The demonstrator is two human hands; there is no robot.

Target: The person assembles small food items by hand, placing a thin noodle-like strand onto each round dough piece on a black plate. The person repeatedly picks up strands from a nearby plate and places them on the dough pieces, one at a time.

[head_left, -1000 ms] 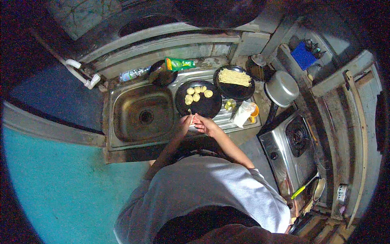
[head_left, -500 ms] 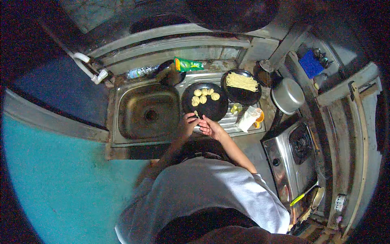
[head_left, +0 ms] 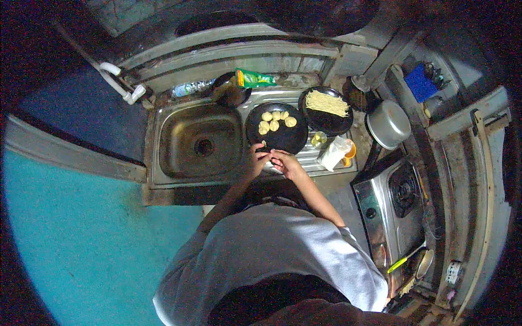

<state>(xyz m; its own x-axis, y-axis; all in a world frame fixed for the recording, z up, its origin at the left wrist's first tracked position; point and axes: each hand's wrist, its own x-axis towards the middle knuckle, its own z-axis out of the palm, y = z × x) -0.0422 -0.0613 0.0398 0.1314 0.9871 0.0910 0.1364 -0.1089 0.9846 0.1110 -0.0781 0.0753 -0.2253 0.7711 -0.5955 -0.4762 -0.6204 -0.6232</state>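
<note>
My left hand (head_left: 259,161) is closed at the near edge of a black round plate (head_left: 277,142), with a small pale piece of dough (head_left: 264,143) showing at its fingertips. My right hand (head_left: 286,163) meets it from the right, fingers curled and touching the left fingers; whatever lies between them is hidden. Several pale dough balls (head_left: 274,126) sit on the far half of this plate. Behind and to its right, a second black plate (head_left: 328,126) bears a pile of thin pale strips (head_left: 327,103) like noodles.
A steel sink basin (head_left: 179,141) lies left. Right of the plates stand a small clear container (head_left: 318,139), a white plastic bag (head_left: 334,154) and an orange mug (head_left: 350,152). Farther right are a metal pot (head_left: 388,125) and a gas stove (head_left: 389,201). A green packet (head_left: 255,79) lies behind.
My right hand's spread fingers have curled in and joined the left fingers. The dough piece now shows less at the left fingertips. The view has shifted slightly.
</note>
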